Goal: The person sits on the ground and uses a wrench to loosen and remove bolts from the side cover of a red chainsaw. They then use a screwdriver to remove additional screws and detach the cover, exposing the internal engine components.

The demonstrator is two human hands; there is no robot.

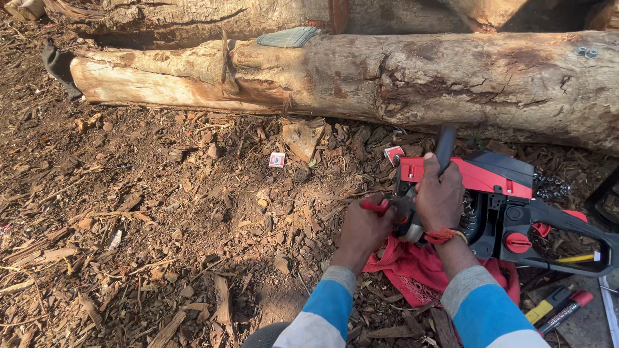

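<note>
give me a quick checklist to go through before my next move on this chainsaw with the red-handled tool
1. Saw steadied: ok. The right hand grips the chainsaw at its front handle.
2. Tool in hand: ok. The left hand holds the red-handled tool at the saw's side.
3. Tool tip seated: cannot tell. The hands hide it.
4. Saw resting flat: ok. It lies on its side over the red cloth on the wood chips.
5. Chain clear of fingers: ok. The visible chain lies beyond the body, away from both hands.
6. Spare tools at hand: ok. Two screwdrivers lie at lower right.
</note>
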